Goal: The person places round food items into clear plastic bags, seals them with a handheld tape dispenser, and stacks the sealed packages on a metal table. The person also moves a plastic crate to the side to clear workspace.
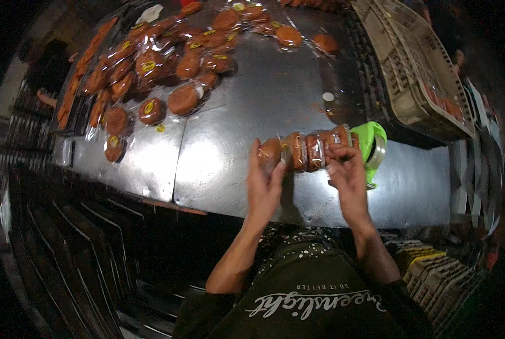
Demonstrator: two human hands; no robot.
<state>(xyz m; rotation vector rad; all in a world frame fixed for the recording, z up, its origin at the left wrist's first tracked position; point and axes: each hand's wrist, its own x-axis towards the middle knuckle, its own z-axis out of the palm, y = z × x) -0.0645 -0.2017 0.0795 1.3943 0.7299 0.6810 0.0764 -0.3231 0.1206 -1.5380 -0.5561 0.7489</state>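
Note:
A row of round brown baked goods in clear wrappers (315, 151) stands on edge on the metal table (252, 108). My left hand (264, 178) grips the wrapped bun (269, 153) at the row's left end, fingers and thumb on either side of it. At the row's near right side is my right hand (349, 176), its fingers curled against the wrappers; whether it grips one is unclear. The row's right end meets a bright green holder or bag (366, 136) with a roll of clear tape (378, 151) beside it.
Many wrapped buns (149, 63) with yellow labels lie heaped at the back left. A beige plastic crate (409, 80) stands at the right, beside a dark belt-like strip (362, 63). Stacked crates (434, 271) are low on the right, metal racks (78, 237) on the left. People are partly visible at both sides.

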